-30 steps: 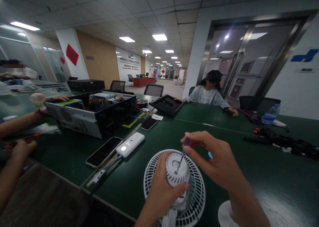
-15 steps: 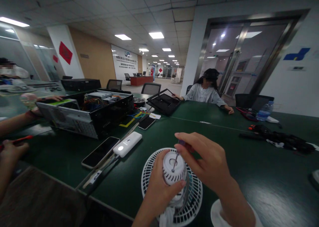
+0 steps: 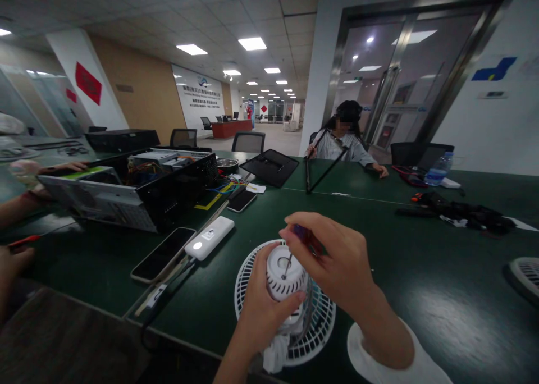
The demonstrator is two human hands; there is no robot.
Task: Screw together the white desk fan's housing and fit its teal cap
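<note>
A white electric fan [image 3: 311, 347] lies face down on the green table, its round slatted grille underneath and its motor housing on top. My left hand [image 3: 263, 305] wraps round the side of the motor housing [image 3: 280, 272], thumb near me. In my right hand [image 3: 337, 255] is a screwdriver [image 3: 288, 266] with a dark purplish handle, pinched between thumb and fingers. Its thin shaft slants down, and the tip stands at a small dark hole in the housing's top. Much of the handle is hidden by my fingers.
Left of the fan lie a white power bank [image 3: 210, 238] with a cable and a phone [image 3: 164, 254]; another phone [image 3: 242, 200] is farther off. A co-worker's hands are at an open computer case [image 3: 147, 196]. Across the table a person [image 3: 345, 142] holds a black frame [image 3: 309, 173].
The view has shifted slightly. My hands keep their hold on the fan and screwdriver. The person opposite has lifted a black frame off the dark panel, which now lies flatter.
</note>
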